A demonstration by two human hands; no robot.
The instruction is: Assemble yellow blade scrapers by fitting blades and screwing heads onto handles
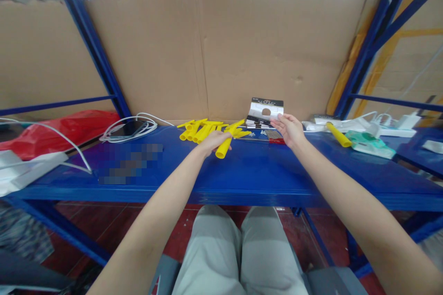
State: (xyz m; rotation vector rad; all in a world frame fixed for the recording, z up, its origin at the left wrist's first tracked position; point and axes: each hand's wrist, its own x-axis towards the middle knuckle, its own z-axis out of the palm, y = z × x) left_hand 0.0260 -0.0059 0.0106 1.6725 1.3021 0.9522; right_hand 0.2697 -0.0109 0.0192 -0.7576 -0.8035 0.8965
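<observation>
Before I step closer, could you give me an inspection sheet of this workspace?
Surface: blue table, shiny, items mostly along its back and sides.
Things in use: yellow tube; printed card; loose pile of similar tubes beside the left hand.
Clutter: red bag at left; green packet and separate yellow tube at right; a blurred item at left, cannot tell what.
Hands: left grips the yellow tube; right hand holds the card by its edge.
Cables: white cable coiled at left, more at right.
Surroundings: cardboard wall behind, blue metal posts.
</observation>
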